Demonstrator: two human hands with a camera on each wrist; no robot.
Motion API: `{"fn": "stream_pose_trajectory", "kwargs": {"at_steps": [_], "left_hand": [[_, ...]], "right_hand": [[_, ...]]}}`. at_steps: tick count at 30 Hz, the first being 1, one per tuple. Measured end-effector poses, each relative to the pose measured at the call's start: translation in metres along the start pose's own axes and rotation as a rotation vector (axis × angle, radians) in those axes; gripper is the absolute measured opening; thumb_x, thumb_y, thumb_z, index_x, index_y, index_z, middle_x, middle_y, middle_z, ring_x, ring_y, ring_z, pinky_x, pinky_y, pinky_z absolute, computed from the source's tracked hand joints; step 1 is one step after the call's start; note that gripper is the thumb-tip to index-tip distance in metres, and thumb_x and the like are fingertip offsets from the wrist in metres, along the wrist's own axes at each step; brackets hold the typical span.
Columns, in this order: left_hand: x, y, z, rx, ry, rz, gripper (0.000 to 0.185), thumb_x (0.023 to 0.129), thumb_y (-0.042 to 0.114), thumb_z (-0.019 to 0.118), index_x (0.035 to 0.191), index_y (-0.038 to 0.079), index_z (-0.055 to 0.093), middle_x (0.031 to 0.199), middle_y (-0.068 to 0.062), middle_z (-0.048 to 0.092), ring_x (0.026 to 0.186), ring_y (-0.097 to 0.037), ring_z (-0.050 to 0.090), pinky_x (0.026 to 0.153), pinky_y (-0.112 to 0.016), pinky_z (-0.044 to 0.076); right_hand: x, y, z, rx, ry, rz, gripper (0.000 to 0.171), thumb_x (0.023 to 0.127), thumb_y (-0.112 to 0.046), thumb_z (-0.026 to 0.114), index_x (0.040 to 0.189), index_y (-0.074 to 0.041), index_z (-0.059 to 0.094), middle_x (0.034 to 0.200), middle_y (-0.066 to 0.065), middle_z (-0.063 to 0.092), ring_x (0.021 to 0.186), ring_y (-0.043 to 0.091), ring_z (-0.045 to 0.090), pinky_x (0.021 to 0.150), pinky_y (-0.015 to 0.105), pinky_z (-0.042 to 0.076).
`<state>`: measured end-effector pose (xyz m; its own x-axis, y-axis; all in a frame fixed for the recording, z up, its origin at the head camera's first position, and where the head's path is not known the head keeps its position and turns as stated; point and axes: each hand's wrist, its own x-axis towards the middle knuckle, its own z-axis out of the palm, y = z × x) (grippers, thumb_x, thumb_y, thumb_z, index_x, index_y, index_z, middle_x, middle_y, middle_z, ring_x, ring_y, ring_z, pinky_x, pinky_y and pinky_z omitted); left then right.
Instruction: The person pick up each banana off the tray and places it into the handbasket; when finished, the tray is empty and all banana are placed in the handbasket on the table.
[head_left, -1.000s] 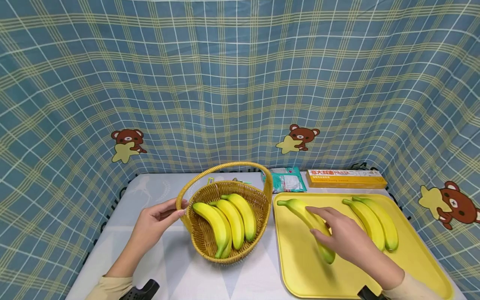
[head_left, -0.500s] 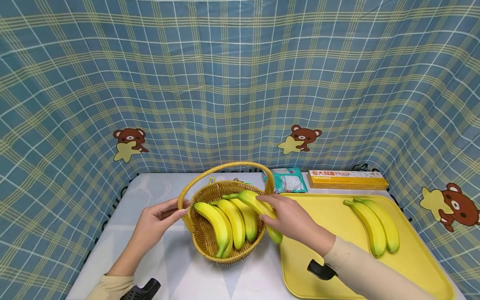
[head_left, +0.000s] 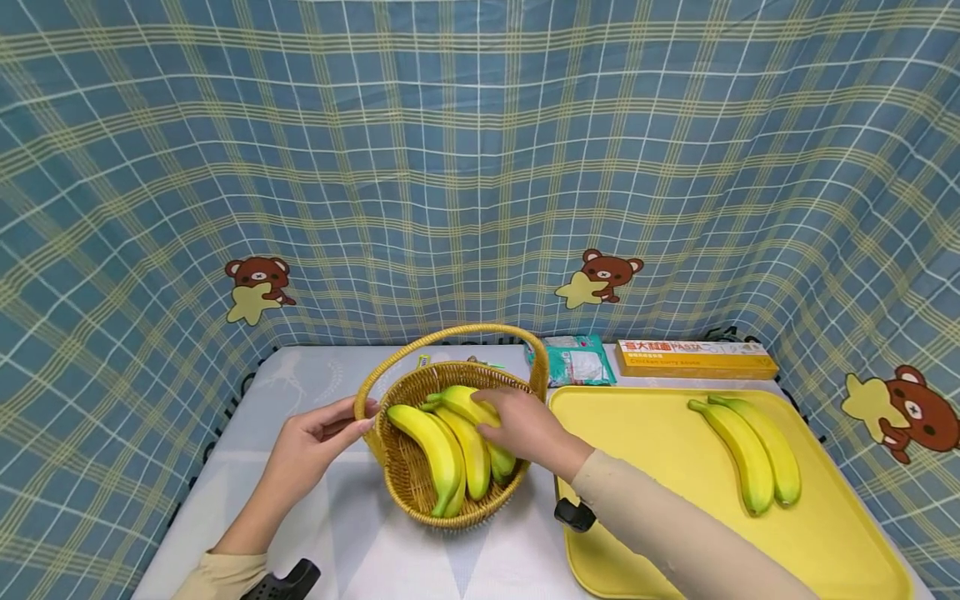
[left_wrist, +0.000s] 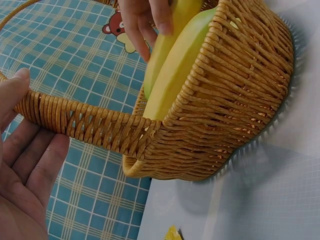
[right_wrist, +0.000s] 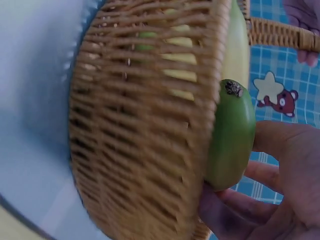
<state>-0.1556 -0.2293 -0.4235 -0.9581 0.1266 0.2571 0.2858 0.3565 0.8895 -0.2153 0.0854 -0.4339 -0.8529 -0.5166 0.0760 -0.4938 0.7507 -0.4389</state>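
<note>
A wicker basket [head_left: 396, 492] with a tall arched handle [head_left: 365, 392] stands mid-table, with several yellow bananas [head_left: 426, 450] lying side by side in it. The left hand [head_left: 311, 437] pinches the handle's left side, thumb on one face and fingers on the other. Over the basket's right half, the right hand [head_left: 525, 423] grips a banana [head_left: 457, 400] laid on top of the others. The right wrist view shows that banana's green-tinged end [right_wrist: 231, 135] at the woven rim, fingers around it. Part of the banana is hidden under the right hand.
A yellow tray [head_left: 622, 467] stands to the right, bearing two bananas [head_left: 742, 458]. Behind it lie a pasta box [head_left: 693, 360] and a teal packet [head_left: 581, 362]. Small items sit behind the basket. A plaid curtain [head_left: 480, 167] encloses the table's back and sides.
The right hand has carried the banana leftward from the tray, over the basket's right rim, and down onto the other bananas. The left hand has stayed at the handle.
</note>
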Motion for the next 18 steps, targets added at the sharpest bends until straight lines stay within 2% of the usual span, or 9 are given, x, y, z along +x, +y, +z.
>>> {"fn": "stream_pose_trajectory", "kwargs": {"at_steps": [4,10,16,18], "left_hand": [[0.000,0.000,0.000,0.002,0.006,-0.001,0.032,0.098,0.020,0.071,0.128,0.008,0.071,0.117,-0.008,0.074,0.104,-0.006,0.070,0.087,-0.021,0.058],[0.000,0.000,-0.001,0.013,0.008,-0.001,0.032,0.098,0.021,0.071,0.128,0.009,0.071,0.117,-0.006,0.074,0.104,-0.007,0.070,0.087,-0.021,0.058],[0.000,0.000,-0.001,0.018,0.006,0.000,0.033,0.098,0.021,0.072,0.128,0.010,0.071,0.117,-0.005,0.074,0.104,-0.007,0.070,0.087,-0.021,0.058],[0.000,0.000,0.000,0.015,0.005,-0.001,0.033,0.098,0.021,0.072,0.129,0.009,0.071,0.117,-0.006,0.074,0.104,-0.007,0.070,0.087,-0.021,0.058]], "right_hand": [[0.003,-0.008,0.009,-0.007,-0.035,-0.003,0.049,0.097,-0.032,0.072,0.141,-0.013,0.061,0.131,0.013,0.064,0.117,0.029,0.064,0.097,0.044,0.055],[0.003,-0.018,0.016,-0.010,-0.077,-0.016,0.052,0.100,-0.033,0.069,0.147,-0.016,0.056,0.137,0.011,0.060,0.121,0.027,0.061,0.100,0.043,0.053],[-0.006,-0.013,0.012,0.015,-0.037,-0.028,0.048,0.101,-0.032,0.066,0.146,-0.017,0.058,0.136,0.010,0.061,0.119,0.027,0.062,0.097,0.044,0.055],[-0.013,-0.007,0.010,0.044,-0.008,-0.027,0.045,0.102,-0.032,0.065,0.144,-0.018,0.059,0.134,0.008,0.062,0.114,0.026,0.064,0.091,0.042,0.057]]}}
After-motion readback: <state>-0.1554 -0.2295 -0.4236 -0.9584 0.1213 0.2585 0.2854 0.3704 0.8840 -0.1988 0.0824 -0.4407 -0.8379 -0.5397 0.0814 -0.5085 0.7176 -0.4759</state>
